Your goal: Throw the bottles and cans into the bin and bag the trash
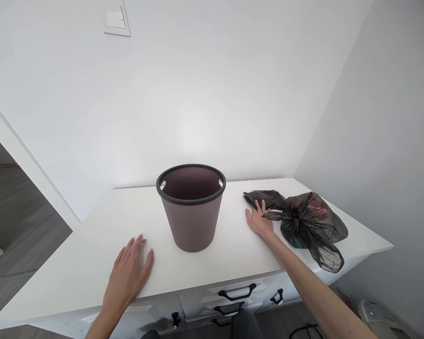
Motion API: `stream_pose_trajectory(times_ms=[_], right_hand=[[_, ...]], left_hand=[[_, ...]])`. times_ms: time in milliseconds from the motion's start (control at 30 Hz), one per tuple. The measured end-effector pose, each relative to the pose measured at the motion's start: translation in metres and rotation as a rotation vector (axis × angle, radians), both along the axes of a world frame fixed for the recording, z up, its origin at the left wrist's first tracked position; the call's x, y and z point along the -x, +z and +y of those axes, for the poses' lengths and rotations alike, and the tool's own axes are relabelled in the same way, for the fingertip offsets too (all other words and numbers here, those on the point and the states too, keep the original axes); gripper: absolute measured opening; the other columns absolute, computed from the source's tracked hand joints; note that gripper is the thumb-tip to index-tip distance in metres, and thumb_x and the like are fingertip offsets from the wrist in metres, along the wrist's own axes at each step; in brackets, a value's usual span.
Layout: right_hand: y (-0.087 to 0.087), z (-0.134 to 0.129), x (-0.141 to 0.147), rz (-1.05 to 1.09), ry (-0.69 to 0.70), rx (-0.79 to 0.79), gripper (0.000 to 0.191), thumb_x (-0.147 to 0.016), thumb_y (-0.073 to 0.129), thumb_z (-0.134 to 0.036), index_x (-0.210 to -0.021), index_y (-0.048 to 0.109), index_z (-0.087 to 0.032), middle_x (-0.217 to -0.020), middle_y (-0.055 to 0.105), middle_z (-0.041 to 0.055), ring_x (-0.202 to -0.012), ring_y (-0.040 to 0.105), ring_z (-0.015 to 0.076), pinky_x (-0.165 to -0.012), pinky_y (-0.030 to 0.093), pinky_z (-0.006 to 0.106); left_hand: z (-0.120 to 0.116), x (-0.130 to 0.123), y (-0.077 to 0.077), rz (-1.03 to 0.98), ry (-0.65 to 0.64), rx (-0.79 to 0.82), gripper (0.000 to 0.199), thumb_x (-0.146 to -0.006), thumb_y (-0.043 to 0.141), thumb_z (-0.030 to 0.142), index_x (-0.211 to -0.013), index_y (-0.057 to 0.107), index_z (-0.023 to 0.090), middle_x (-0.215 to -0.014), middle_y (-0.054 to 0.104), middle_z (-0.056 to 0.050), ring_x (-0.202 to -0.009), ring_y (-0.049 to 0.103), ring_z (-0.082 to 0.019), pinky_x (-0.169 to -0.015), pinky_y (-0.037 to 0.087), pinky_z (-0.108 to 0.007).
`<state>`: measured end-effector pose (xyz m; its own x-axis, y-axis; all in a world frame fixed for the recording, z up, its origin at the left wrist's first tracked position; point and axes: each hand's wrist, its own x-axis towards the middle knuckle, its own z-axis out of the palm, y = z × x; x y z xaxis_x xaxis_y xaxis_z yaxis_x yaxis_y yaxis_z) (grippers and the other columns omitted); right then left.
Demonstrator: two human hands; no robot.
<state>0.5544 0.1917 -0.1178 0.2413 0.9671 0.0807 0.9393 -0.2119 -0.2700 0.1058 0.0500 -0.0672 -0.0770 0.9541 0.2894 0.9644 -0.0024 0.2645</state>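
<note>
A brown trash can with a black rim stands upright on the white cabinet top, its inside dark. My left hand lies flat on the surface to the left of the can, fingers spread and holding nothing. To the right of the can, my right hand rests on the surface with its fingers apart, at the edge of a loose black plastic piece. Beside that hand sits a knotted black trash bag, see-through enough to show red and green contents. One loop of the knot lies close to my right fingers.
The white cabinet top has drawers with black handles below its front edge. A white wall with a switch plate rises behind. At the lower right, a grey appliance stands on the floor near a black cable.
</note>
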Motion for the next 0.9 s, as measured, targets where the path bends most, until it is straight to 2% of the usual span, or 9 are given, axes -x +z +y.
stream_pose_trajectory(times_ms=[100,233,300,433,667,733,800,833,900], right_hand=[[0.004,-0.006,0.004,0.012,0.004,0.006,0.074,-0.105,0.014,-0.049,-0.154,0.045,-0.003,-0.172,0.018,0.0132,-0.161,0.004,0.0269,-0.129,0.010,0.050],[0.007,-0.023,0.013,0.014,0.042,-0.004,0.074,-0.105,0.015,-0.051,-0.149,0.052,-0.004,-0.172,0.020,0.0137,-0.160,0.010,0.0279,-0.125,0.024,0.050],[0.007,-0.036,0.018,0.009,0.078,-0.012,0.074,-0.105,0.017,-0.053,-0.148,0.053,-0.005,-0.171,0.021,0.0129,-0.160,0.011,0.0285,-0.125,0.022,0.051],[0.008,-0.067,0.027,-0.007,0.195,-0.064,0.074,-0.106,0.018,-0.055,-0.153,0.047,-0.006,-0.170,0.026,0.0144,-0.160,0.015,0.0274,-0.129,0.010,0.050],[0.017,-0.134,0.048,0.052,0.337,-0.081,0.072,-0.106,0.022,-0.057,-0.153,0.048,-0.009,-0.170,0.025,0.0133,-0.160,0.014,0.0264,-0.130,0.008,0.050],[0.025,-0.161,0.053,0.161,0.417,-0.085,0.069,-0.105,0.031,-0.058,-0.153,0.050,-0.012,-0.169,0.029,0.0122,-0.160,0.015,0.0274,-0.130,0.007,0.051],[0.037,-0.194,0.057,0.366,0.505,-0.067,0.069,-0.101,0.043,-0.061,-0.154,0.050,-0.017,-0.164,0.040,0.0117,-0.158,0.022,0.0295,-0.130,0.011,0.052],[0.046,-0.211,0.058,0.502,0.533,-0.044,0.070,-0.099,0.048,-0.063,-0.154,0.050,-0.020,-0.161,0.045,0.0113,-0.155,0.029,0.0306,-0.129,0.017,0.051],[0.067,-0.245,0.058,0.813,0.488,0.013,0.064,-0.096,0.053,-0.066,-0.146,0.060,-0.026,-0.153,0.056,0.0099,-0.145,0.046,0.0322,-0.122,0.033,0.049]], left_hand=[[0.000,0.000,0.001,-0.006,-0.002,-0.019,0.058,-0.098,0.033,0.056,-0.136,0.052,0.017,-0.157,0.051,-0.012,-0.152,0.037,-0.031,-0.126,0.029,-0.053],[0.000,0.002,0.000,-0.017,-0.018,-0.037,0.056,-0.098,0.035,0.054,-0.135,0.054,0.016,-0.155,0.053,-0.014,-0.151,0.039,-0.032,-0.125,0.030,-0.054],[0.000,0.002,-0.001,-0.021,-0.019,-0.045,0.055,-0.097,0.037,0.052,-0.134,0.054,0.016,-0.155,0.053,-0.014,-0.150,0.040,-0.032,-0.125,0.030,-0.054],[-0.002,0.002,-0.001,-0.019,-0.036,-0.064,0.052,-0.097,0.039,0.050,-0.133,0.056,0.017,-0.154,0.053,-0.015,-0.150,0.041,-0.032,-0.125,0.029,-0.053],[-0.004,0.001,0.003,-0.020,-0.057,-0.074,0.052,-0.096,0.038,0.048,-0.132,0.056,0.016,-0.152,0.055,-0.016,-0.148,0.043,-0.034,-0.124,0.030,-0.056],[-0.007,0.001,0.006,-0.057,-0.084,-0.082,0.050,-0.095,0.040,0.049,-0.129,0.058,0.017,-0.150,0.058,-0.016,-0.146,0.046,-0.034,-0.124,0.029,-0.056],[-0.016,-0.002,0.010,-0.140,-0.130,-0.091,0.046,-0.093,0.044,0.052,-0.124,0.059,0.020,-0.145,0.062,-0.013,-0.139,0.054,-0.033,-0.122,0.035,-0.055],[-0.022,-0.005,0.012,-0.200,-0.153,-0.100,0.044,-0.093,0.046,0.053,-0.122,0.060,0.022,-0.141,0.065,-0.011,-0.134,0.058,-0.031,-0.118,0.041,-0.052],[-0.039,-0.016,0.018,-0.324,-0.189,-0.127,0.039,-0.095,0.048,0.054,-0.118,0.062,0.026,-0.134,0.069,-0.007,-0.125,0.064,-0.029,-0.106,0.053,-0.045]])
